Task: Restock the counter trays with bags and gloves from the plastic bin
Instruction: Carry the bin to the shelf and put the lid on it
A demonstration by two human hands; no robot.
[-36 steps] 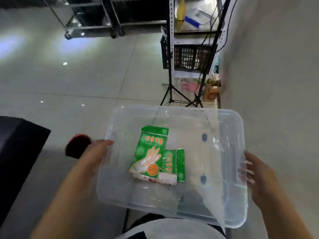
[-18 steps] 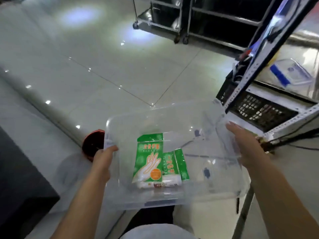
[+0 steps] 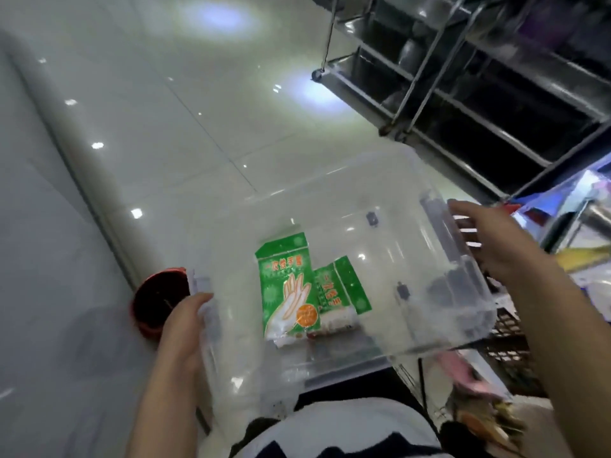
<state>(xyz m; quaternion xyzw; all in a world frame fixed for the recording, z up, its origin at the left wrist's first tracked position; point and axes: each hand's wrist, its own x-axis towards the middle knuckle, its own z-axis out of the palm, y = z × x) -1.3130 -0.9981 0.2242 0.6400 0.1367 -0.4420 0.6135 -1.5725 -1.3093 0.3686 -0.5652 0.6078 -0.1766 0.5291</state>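
I carry a clear plastic bin (image 3: 380, 193) in front of my body, tilted. My left hand (image 3: 185, 328) grips its left rim and my right hand (image 3: 492, 239) grips its right rim. On the bin's floor lies a green glove packet (image 3: 284, 279) printed with a white hand. A second, smaller green packet (image 3: 344, 285) sits partly under it to the right. A small white roll (image 3: 337, 322) lies at their near ends.
A red-rimmed round bucket (image 3: 155, 299) stands on the glossy tiled floor beside my left hand. Wheeled steel racks (image 3: 463, 77) fill the upper right. A black crate (image 3: 509, 342) and cluttered shelving sit at the right.
The view has swung left, so the steel racks now sit at the upper right. The bin stays held in both hands and its packets have barely shifted.
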